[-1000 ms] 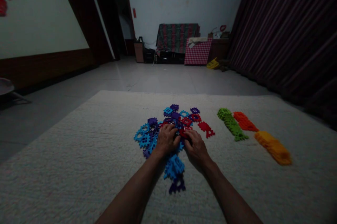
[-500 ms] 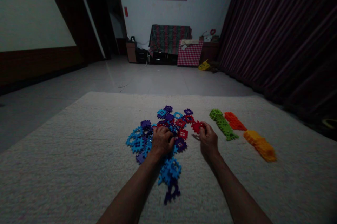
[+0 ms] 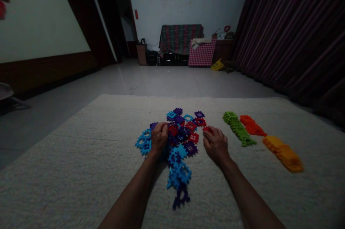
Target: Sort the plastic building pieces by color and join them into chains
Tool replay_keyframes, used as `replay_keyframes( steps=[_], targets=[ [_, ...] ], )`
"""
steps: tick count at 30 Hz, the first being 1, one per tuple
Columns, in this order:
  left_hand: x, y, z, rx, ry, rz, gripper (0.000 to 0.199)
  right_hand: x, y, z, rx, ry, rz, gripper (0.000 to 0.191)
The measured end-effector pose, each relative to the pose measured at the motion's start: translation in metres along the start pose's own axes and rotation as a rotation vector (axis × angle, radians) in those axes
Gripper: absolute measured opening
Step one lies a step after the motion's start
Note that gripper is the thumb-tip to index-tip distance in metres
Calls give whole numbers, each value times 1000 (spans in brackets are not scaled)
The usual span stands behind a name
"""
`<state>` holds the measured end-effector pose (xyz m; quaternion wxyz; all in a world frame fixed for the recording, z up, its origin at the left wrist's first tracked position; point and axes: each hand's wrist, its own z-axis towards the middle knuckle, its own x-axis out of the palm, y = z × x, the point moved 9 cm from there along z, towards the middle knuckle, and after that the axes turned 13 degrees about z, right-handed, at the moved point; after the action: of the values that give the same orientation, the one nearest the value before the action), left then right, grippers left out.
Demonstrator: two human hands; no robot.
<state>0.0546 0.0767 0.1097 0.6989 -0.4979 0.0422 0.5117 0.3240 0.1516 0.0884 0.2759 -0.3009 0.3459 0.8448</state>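
Observation:
A heap of gear-edged plastic building pieces (image 3: 178,173) in blue, purple and red lies on the pale carpet in front of me. At the heap's left side my left hand (image 3: 159,138) is closed, its thumb and fingertips at the edge of a red piece (image 3: 173,130). Just right of the heap, my right hand (image 3: 217,145) reaches low over the carpet. Its bent fingers rest on another red piece (image 3: 207,129), mostly covered by them.
To the right lie a row of green pieces (image 3: 238,130), a row of orange-red pieces (image 3: 252,125) and a stack of yellow-orange pieces (image 3: 283,153). The carpet (image 3: 81,157) ends before a tiled floor. A dark curtain (image 3: 285,24) hangs on the right.
My left hand has moved from on top of the heap to its left side and closed. My right hand has lowered its red piece towards the carpet. The view has swung slightly left.

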Motion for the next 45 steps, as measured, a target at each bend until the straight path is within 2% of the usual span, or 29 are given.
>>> replay_keyframes(
  steps=[2, 3, 7, 9, 11, 14, 17, 21, 26, 27, 31, 35, 37, 40, 45],
  targets=[
    [-3, 20, 7, -62, 31, 72, 26, 2, -2, 0, -1, 18, -16, 22],
    [-2, 25, 8, -43, 64, 119, 24, 1, -4, 1, 6, 9, -16, 22],
    [9, 17, 5, 203, 194, 289, 16, -8, 4, 5, -20, -72, 117, 23],
    [14, 12, 2, 286, 236, 327, 16, -10, 21, 5, -57, -96, 279, 26],
    [19, 9, 0, 322, 279, 343, 18, -4, 44, 2, -89, -56, 433, 29],
    [25, 10, -3, 340, 342, 353, 21, 20, 86, -7, -171, 114, 552, 33],
    [29, 10, -7, 347, 398, 379, 30, 37, 109, -16, -224, 212, 521, 42],
    [29, 7, -13, 345, 494, 410, 34, 44, 112, -22, -258, 284, 514, 45],
    [28, 8, -16, 346, 612, 385, 25, 32, 104, -15, -164, 256, 578, 17],
    [27, 9, -16, 349, 616, 378, 24, 31, 102, -14, -137, 251, 579, 15],
    [24, 16, -13, 362, 563, 323, 35, 29, 98, -11, -82, 219, 543, 28],
    [21, 18, -7, 364, 493, 248, 47, 33, 100, -7, -62, 209, 554, 16],
    [20, 17, -4, 354, 457, 248, 51, 39, 106, -3, -44, 238, 534, 19],
    [20, 15, -2, 345, 413, 278, 57, 53, 121, 0, -29, 315, 388, 17],
    [23, 12, -4, 351, 378, 327, 48, 71, 136, 1, -5, 415, 138, 16]
  ],
)
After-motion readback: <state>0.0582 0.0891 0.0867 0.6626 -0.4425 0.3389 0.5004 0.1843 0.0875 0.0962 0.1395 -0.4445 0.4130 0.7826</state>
